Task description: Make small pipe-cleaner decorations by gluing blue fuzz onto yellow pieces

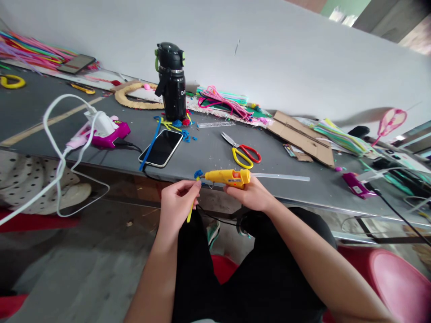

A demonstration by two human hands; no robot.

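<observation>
Near the table's front edge, my left hand pinches a yellow pipe cleaner that hangs down below the fingers. A small blue curled piece sits at its top end. My right hand is wrapped round a yellow glue gun, whose nozzle points left at the top of the yellow stem; whether it touches is too small to tell. A clear glue stick sticks out of the gun's back. Behind the gun lie open scissors with red and yellow handles.
A phone with a blue pipe cleaner across it lies left of the gun, before a black bottle. Purple power sockets with white cables stand at left, another at right. Cardboard and pipe cleaner bundles line the wall.
</observation>
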